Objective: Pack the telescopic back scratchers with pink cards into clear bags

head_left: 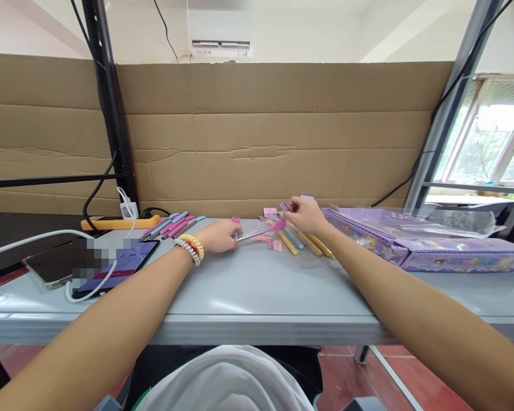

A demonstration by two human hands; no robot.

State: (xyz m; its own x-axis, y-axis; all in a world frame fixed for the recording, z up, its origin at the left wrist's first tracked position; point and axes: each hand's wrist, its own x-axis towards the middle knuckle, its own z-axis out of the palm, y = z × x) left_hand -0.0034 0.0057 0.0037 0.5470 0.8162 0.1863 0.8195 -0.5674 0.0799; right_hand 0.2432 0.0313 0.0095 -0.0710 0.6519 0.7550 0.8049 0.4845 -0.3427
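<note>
My left hand (220, 236), with beaded bands on its wrist, is closed on a clear, slim stick (253, 234) that has a pink end pointing right. My right hand (305, 213) pinches a small clear piece (285, 206) above the back of the table. Below and beside it lie yellow sticks (288, 242) and a blue one (294, 238). Small pink cards (275, 245) rest between the two hands. Several pink, blue and grey pens (175, 226) lie in a group left of my left hand.
A purple box (462, 254) with clear plastic on top stands at the right. At the left are a tablet (131, 265), a phone (53, 264), white cables and a yellow power strip (100, 224). Cardboard (282, 131) rises behind the table (257, 291).
</note>
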